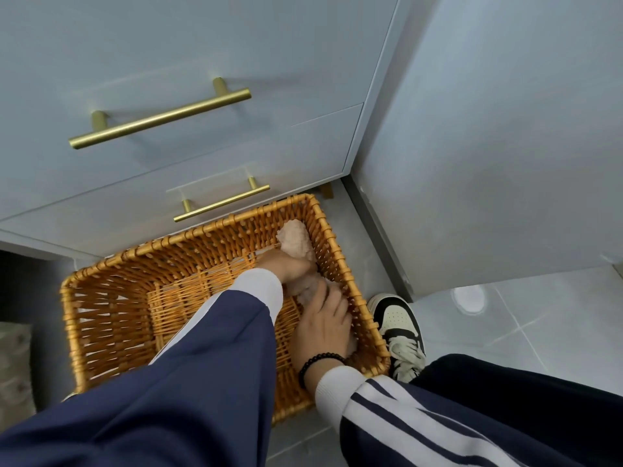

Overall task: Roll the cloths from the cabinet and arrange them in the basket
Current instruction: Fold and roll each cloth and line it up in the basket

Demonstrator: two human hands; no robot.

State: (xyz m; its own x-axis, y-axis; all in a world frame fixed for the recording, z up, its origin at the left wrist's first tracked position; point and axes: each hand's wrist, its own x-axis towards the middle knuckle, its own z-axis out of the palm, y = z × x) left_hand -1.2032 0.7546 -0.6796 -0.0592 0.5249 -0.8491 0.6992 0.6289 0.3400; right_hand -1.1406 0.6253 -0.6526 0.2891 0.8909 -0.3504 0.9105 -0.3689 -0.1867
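Note:
An orange wicker basket stands on the floor in front of the cabinet drawers. One rolled peach cloth lies along the basket's right wall at the far corner. A second rolled cloth lies just nearer along the same wall, mostly covered by both hands. My left hand reaches across the basket and grips the far end of this roll. My right hand, with a black bead bracelet at the wrist, curls over the roll's near part.
The drawers are closed and carry brass bar handles. A grey panel rises to the right. A sneaker stands on the tiled floor beside the basket's right wall. A patterned fabric shows at the left edge.

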